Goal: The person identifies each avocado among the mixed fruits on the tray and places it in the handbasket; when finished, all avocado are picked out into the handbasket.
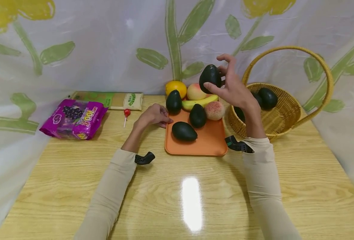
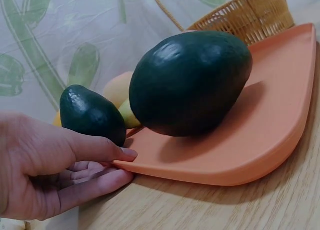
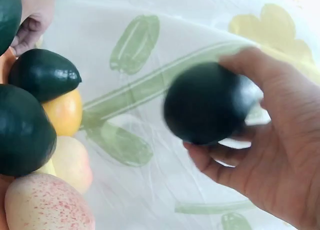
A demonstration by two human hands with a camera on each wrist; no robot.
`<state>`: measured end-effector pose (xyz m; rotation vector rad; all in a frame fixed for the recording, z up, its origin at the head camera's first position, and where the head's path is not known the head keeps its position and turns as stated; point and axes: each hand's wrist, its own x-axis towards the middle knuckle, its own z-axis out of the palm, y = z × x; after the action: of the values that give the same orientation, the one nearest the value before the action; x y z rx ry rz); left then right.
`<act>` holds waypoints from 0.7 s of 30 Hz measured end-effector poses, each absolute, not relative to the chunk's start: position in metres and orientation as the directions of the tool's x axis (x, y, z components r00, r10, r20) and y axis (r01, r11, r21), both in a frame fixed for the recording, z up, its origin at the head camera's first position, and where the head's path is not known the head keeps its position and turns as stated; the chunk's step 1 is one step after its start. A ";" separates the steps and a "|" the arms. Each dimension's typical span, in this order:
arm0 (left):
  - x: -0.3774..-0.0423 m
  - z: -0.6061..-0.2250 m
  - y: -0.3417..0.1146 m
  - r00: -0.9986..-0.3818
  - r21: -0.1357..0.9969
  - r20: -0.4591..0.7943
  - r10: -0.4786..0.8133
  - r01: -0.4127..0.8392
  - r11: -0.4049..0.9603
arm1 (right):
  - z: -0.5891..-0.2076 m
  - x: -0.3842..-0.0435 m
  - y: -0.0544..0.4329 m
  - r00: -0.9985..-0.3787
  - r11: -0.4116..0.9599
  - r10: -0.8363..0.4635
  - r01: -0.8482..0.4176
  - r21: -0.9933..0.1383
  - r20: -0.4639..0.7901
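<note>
Avocado aloft near crowded tray, basket

- Sheeting, pale, creased; upright, beyond left hand and right hand.
- Leaves, green, with stems; behind both hands.
- Flowers, yellow; high on sheeting, above both hands.
- Table, pale wood grain; beneath both hands.
- Light reflection, white, elongated; on table, nearer than either hand.

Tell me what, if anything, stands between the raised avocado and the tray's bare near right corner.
In the head view, the banana and the speckled peach lie lower, between the raised avocado in the right hand and that bare corner of the tray. Above them, nothing visible blocks the way.
</note>
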<state>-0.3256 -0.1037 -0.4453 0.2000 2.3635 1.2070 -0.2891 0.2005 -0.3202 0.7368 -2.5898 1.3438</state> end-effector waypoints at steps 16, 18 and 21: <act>-0.326 -0.446 -0.104 -0.881 0.801 -0.328 0.342 -0.068 0.595 | -0.303 -0.279 0.223 -0.883 0.469 -0.083 -0.444 -0.763 0.463; -0.326 -0.447 -0.104 -0.881 0.800 -0.324 0.344 -0.061 0.597 | -0.302 -0.277 0.232 -0.884 0.494 -0.038 -0.423 -0.760 0.467; -0.327 -0.449 -0.103 -0.880 0.800 -0.321 0.350 -0.054 0.598 | -0.299 -0.275 0.248 -0.883 0.529 0.045 -0.376 -0.760 0.468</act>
<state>-0.3274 -0.1034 -0.4493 0.2355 2.3781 1.2114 -0.2752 0.2478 -0.2987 0.2708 -2.3380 1.3128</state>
